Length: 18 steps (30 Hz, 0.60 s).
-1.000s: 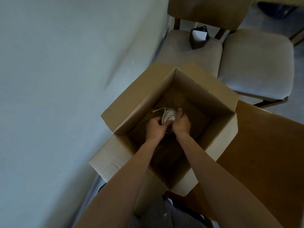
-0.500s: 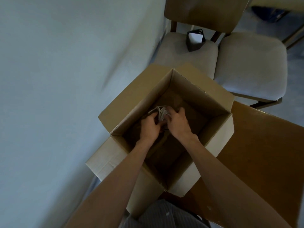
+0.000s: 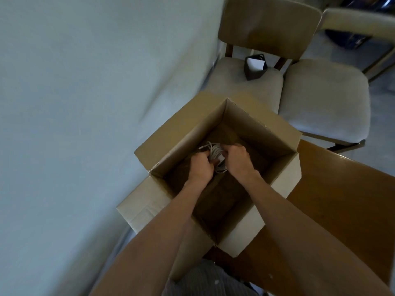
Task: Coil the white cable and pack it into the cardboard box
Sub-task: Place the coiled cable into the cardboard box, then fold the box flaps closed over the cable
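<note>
With both hands deep in the open brown cardboard box (image 3: 252, 122), packing is under way. The left hand (image 3: 201, 165) and right hand (image 3: 238, 160) are curled around the coiled white cable (image 3: 215, 151). Next, I judge: set it on the box floor, let go.

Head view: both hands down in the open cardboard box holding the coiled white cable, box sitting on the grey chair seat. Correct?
Not quite. In the head view the cardboard box sits on the brown table, not the chair seat behind it. The rest holds: left hand and right hand hold the coiled white cable inside.
</note>
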Motion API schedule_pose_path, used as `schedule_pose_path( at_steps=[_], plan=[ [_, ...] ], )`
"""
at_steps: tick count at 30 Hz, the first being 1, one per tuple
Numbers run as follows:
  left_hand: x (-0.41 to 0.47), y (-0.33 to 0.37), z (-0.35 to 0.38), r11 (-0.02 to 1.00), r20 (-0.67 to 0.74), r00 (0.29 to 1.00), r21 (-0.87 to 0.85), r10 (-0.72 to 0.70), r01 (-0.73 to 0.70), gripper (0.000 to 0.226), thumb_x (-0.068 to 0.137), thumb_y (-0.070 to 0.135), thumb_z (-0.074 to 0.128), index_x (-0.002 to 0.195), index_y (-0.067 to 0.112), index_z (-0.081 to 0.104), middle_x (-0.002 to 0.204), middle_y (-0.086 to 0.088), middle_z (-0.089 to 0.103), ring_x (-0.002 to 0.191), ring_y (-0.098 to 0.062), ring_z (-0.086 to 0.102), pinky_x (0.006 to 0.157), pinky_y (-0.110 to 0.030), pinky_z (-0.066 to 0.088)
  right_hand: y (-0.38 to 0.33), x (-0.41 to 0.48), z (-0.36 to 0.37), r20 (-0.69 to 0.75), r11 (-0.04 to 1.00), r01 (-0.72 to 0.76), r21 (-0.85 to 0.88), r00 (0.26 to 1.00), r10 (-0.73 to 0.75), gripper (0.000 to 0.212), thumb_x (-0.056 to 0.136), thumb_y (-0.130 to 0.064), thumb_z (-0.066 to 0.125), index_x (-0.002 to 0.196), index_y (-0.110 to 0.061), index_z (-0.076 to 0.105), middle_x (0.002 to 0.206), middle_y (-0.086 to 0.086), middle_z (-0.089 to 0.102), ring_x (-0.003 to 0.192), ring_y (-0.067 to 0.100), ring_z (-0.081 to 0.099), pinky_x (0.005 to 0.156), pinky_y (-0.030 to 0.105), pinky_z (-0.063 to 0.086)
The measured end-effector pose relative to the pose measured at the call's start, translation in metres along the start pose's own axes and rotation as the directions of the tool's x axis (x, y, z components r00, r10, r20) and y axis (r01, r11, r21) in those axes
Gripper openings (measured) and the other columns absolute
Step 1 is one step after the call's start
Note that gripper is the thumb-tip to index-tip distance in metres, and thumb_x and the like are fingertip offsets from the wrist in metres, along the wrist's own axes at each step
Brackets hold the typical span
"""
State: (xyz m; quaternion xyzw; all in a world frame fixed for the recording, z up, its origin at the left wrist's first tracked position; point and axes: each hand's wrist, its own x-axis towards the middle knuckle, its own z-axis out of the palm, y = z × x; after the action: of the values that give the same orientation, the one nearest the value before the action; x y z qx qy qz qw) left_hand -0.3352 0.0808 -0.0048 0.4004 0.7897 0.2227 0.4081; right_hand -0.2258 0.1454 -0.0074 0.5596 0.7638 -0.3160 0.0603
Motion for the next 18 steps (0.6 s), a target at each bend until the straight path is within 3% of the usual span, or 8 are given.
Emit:
schedule_pose_path(
  at_steps=[6,11,15,18],
  plan=[
    [-0.021,0.004,-0.017,0.992,-0.034,0.995,0.087,0.092,-0.089,0.032,0.1,0.012,0.059,0.131,0.012,0.066,0.128,-0.009,0.069,0.117,-0.024,0.064,0.108,-0.036,0.046,-0.002,-0.018,-0.009,-0.029,0.998,0.027,0.063,0.999,-0.025,0.036,0.105,-0.017,0.051,0.14,-0.021,0.063,0.129,0.016,0.059,0.115,0.034,0.06,0.095,0.041,0.051],
    [-0.05,0.003,-0.049,0.988,-0.192,0.974,0.115,0.123,-0.102,0.029,0.099,0.015,0.059,0.125,0.023,0.07,0.121,-0.002,0.067,0.105,-0.018,0.066,0.097,-0.031,0.051,-0.02,-0.038,-0.023,0.025,0.979,0.142,0.144,0.989,-0.147,0.031,0.107,-0.023,0.048,0.129,-0.016,0.067,0.124,0.01,0.066,0.115,0.028,0.061,0.099,0.039,0.049],
    [-0.084,-0.007,-0.077,0.991,-0.348,0.932,0.114,0.102,-0.066,0.029,0.1,0.012,0.055,0.118,0.025,0.073,0.116,0.001,0.072,0.101,-0.017,0.068,0.086,-0.026,0.053,-0.05,-0.061,-0.026,0.147,0.917,0.268,0.297,0.936,-0.321,0.02,0.105,-0.035,0.053,0.11,-0.031,0.072,0.111,-0.008,0.072,0.099,0.008,0.067,0.087,0.028,0.052],
    [-0.109,-0.023,-0.093,0.991,-0.451,0.891,0.13,0.048,0.013,0.033,0.097,0.011,0.054,0.12,0.027,0.071,0.121,-0.003,0.068,0.11,-0.024,0.063,0.092,-0.038,0.054,-0.076,-0.08,-0.022,0.183,0.866,0.27,0.421,0.91,-0.373,0.011,0.1,-0.046,0.058,0.101,-0.039,0.067,0.102,-0.014,0.074,0.086,0.0,0.071,0.07,0.019,0.049]
  ],
)
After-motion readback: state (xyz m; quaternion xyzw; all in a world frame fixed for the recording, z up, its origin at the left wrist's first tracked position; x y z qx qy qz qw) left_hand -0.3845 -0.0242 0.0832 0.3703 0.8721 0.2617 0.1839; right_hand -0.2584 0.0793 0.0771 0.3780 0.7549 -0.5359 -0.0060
